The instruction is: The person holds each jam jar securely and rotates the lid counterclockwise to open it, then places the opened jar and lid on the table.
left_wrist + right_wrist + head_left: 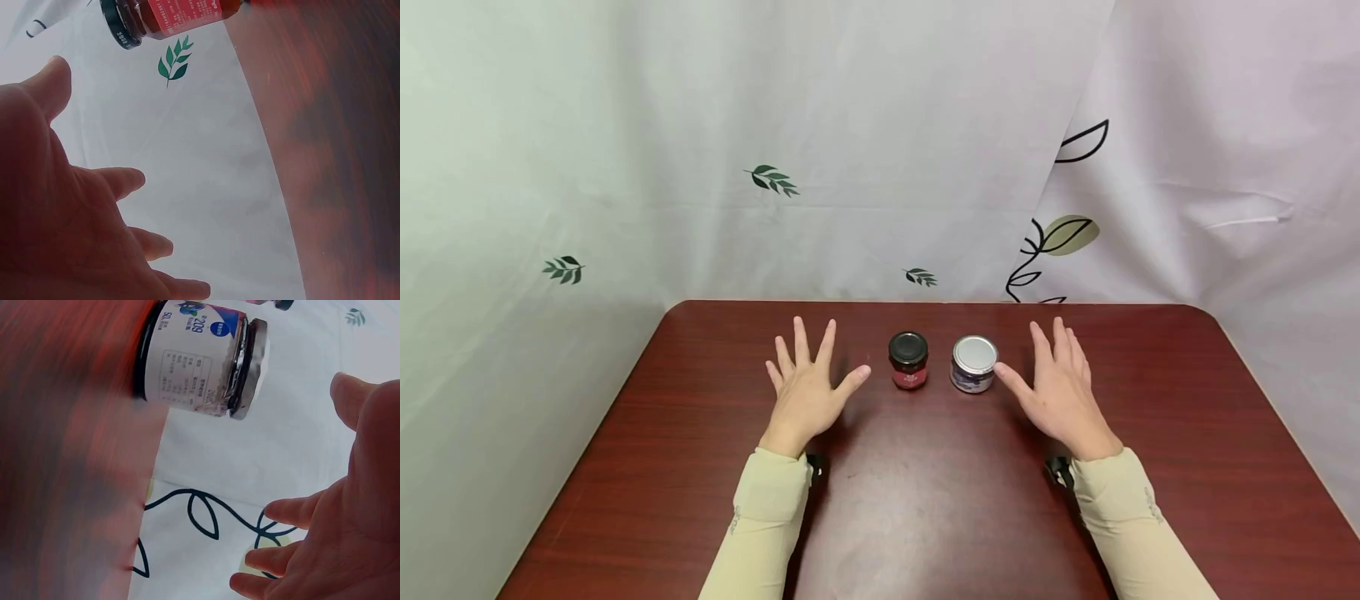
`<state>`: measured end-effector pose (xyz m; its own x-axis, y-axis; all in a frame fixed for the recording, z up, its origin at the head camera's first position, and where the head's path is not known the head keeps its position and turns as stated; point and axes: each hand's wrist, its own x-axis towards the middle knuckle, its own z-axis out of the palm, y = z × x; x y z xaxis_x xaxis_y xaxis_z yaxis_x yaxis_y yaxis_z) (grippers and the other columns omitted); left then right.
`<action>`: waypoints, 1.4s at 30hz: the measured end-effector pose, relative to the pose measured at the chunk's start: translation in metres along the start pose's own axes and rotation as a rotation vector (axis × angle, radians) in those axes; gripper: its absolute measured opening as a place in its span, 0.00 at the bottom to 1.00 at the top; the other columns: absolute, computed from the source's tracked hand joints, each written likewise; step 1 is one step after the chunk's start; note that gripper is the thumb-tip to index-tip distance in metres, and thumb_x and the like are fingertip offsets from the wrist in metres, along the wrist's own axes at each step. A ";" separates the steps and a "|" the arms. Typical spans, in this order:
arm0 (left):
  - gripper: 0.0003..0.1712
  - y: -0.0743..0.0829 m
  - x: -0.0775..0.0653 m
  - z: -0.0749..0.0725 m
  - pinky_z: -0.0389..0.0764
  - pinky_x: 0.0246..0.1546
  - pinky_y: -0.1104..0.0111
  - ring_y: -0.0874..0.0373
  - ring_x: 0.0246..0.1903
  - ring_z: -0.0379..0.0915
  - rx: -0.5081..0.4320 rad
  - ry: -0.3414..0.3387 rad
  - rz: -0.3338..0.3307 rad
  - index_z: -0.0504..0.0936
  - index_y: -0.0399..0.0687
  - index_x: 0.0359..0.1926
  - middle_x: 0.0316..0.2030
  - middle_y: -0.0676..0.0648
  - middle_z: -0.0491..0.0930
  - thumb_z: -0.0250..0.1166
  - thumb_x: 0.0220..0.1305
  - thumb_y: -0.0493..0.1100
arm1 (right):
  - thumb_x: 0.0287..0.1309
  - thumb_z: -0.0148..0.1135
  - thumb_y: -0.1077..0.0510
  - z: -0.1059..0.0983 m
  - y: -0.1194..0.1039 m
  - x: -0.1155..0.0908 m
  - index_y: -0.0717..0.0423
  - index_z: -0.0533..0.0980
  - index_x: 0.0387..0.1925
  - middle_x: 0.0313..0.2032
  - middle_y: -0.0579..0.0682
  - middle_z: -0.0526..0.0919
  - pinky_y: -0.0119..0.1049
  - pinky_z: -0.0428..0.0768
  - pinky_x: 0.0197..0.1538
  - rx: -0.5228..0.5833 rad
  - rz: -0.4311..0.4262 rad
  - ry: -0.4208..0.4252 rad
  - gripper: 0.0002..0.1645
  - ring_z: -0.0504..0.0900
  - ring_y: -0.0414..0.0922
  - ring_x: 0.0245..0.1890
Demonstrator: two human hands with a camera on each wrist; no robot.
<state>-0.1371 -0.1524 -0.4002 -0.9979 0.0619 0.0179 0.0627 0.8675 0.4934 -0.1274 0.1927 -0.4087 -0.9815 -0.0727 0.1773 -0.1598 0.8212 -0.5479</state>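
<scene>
Two small glass jars stand upright side by side on the table. The strawberry jam jar (909, 375) has a black lid and a red label, which the left wrist view shows in part at its top edge. To its right is a jar with a silver lid (974, 367); in the right wrist view this jar (190, 359) has a white and blue label. My left hand (808, 396) is spread, its thumb pointing toward the strawberry jar but apart from it. My right hand (1060, 400) is spread beside the silver-lidded jar, and its thumb tip appears close to that jar. Both palms hold nothing.
The dark red wooden table (910, 500) ends at a far edge behind the jars. A white curtain (865, 150) with leaf prints hangs behind it and along both sides. Pale sleeves (767, 500) cover both forearms, with a dark strap at each wrist.
</scene>
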 end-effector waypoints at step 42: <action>0.54 0.009 -0.001 0.011 0.30 0.70 0.38 0.38 0.76 0.18 -0.031 -0.010 0.062 0.41 0.63 0.81 0.78 0.44 0.22 0.54 0.64 0.75 | 0.69 0.57 0.42 0.018 -0.044 0.017 0.67 0.57 0.74 0.74 0.72 0.49 0.67 0.49 0.70 0.065 -0.068 0.007 0.45 0.46 0.69 0.74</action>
<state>-0.1359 -0.1393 -0.4052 -0.9920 0.1197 0.0409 0.1235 0.8462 0.5183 -0.1388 0.1448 -0.3966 -0.9673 -0.1228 0.2220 -0.2330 0.7760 -0.5861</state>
